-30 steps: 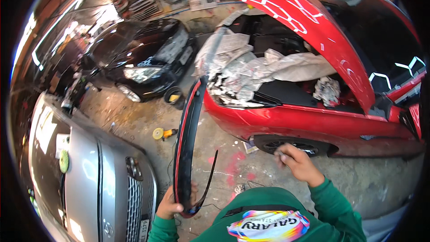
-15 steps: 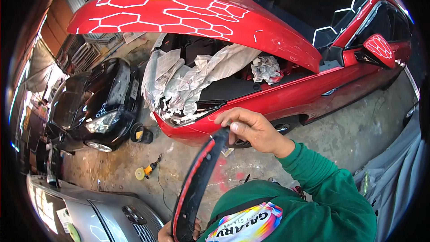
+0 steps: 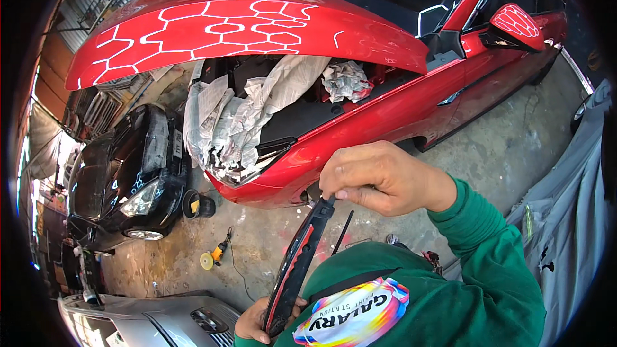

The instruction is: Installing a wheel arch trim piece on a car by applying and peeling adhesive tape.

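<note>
One black strip (image 3: pixel 299 262), one red car (image 3: pixel 385 119), one dark car (image 3: pixel 106 177), one silver car (image 3: pixel 180 324)
Left hand (image 3: pixel 256 320) grips the near end, right hand (image 3: pixel 376 177) pinches the far end

Dark lettering (image 3: pixel 350 311) — two lines — on multicoloured shirt print (image 3: pixel 389 290), small characters (image 3: pixel 178 144) on plate (image 3: pixel 177 133) of black car (image 3: pixel 103 183)

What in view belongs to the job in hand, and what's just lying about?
In use:
curved black strip with red edging
left hand, gripping its lower end
right hand, pinching its upper end

Apparently just around:
yellow-and-black power tool
black bucket
black car
silver car
grey sheet
red car (close by, link unclear)
</note>
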`<state>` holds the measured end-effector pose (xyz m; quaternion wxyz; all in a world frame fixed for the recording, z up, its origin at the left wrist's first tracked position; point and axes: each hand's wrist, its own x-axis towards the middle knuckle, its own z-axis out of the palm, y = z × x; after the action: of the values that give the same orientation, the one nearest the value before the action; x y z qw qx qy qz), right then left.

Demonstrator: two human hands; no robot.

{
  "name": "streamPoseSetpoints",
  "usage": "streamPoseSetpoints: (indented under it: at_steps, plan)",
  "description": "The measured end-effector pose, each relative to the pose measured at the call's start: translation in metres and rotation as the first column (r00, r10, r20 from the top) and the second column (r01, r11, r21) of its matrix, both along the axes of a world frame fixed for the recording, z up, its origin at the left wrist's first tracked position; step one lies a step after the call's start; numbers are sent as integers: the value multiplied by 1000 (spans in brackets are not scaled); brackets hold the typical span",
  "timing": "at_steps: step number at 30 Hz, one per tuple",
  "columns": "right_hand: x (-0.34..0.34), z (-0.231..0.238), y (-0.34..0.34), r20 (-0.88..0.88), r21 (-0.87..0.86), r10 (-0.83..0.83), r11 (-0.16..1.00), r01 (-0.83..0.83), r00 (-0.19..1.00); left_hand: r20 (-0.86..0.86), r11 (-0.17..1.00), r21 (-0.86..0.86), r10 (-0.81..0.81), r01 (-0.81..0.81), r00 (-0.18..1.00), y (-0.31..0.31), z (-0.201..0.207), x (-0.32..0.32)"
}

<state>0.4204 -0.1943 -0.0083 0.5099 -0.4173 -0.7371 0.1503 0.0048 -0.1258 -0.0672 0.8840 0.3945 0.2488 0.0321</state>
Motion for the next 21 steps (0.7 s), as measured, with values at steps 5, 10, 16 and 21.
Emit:
streamPoseSetpoints:
  at_steps: [5,10,16,21]
  plan:
    - [1,23,-9,270,144,-22,989,-18,963,21,999,-30,-38,38,999,1,0,9]
    - [-2,26,-11,305,100,19,994,-52,952,10,998,-26,-54,54,998,1,3,13]
    - [-2,25,-6,339,152,14,986,-70,941,-20,995,40,-89,89,996,1,7,13]
    - [-1,27,-4,354,190,9,978,-81,935,-22,989,96,-107,109,994,-1,8,13]
